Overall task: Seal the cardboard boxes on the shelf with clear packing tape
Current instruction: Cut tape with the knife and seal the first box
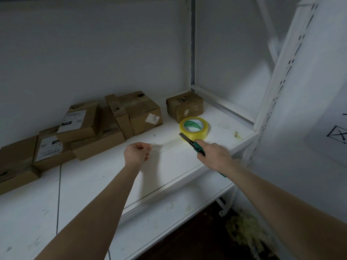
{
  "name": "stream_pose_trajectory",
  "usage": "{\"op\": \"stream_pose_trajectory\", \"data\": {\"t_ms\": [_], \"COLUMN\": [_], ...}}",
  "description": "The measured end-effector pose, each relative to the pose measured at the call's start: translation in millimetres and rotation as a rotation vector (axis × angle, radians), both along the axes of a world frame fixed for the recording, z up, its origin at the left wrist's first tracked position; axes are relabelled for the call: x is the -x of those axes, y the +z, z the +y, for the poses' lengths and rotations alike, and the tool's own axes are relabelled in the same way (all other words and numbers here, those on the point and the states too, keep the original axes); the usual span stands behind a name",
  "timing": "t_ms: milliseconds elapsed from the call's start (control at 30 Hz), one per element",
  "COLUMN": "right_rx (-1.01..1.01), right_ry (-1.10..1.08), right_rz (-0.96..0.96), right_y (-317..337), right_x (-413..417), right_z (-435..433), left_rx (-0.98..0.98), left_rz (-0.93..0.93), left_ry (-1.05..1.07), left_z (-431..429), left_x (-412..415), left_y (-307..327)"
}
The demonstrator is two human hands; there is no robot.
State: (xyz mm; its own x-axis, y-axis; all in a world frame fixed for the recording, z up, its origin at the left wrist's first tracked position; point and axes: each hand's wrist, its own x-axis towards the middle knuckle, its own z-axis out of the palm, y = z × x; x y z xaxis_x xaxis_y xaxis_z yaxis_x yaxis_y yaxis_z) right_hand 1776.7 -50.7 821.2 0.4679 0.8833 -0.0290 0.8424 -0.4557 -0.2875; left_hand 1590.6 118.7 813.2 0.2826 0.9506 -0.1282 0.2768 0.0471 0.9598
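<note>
Right hand (214,154) clamps green utility knife (190,142), left hand (137,152) curled, contents unclear; tape roll (198,133) looks light, stiff, slick, likely best held through the core.

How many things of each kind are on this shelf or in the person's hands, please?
Cardboard boxes: 6 (some overlap in the stack, so this is a best count)
Tape roll: 1
Utility knife: 1
Total: 8
</note>
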Motion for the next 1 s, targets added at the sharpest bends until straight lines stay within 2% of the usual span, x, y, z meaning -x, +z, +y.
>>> {"op": "stream_pose_trajectory", "data": {"t_ms": [400, 833, 1000], "right_rx": [0.135, 0.264, 0.244], "right_ry": [-0.025, -0.037, -0.013], "right_rz": [-0.165, -0.172, -0.188], "right_y": [9.9, 11.8, 17.7], "right_x": [21.3, 21.0, 22.8], "right_z": [23.1, 39.1, 49.2], "left_rx": [-0.029, -0.111, -0.132], "left_rz": [0.001, 0.016, 0.075], "left_ry": [-0.038, -0.171, -0.194], "left_z": [-4.4, -10.3, -3.1], "left_x": [0.5, -5.6, 0.7], "left_y": [2.1, 12.4, 16.8]}}
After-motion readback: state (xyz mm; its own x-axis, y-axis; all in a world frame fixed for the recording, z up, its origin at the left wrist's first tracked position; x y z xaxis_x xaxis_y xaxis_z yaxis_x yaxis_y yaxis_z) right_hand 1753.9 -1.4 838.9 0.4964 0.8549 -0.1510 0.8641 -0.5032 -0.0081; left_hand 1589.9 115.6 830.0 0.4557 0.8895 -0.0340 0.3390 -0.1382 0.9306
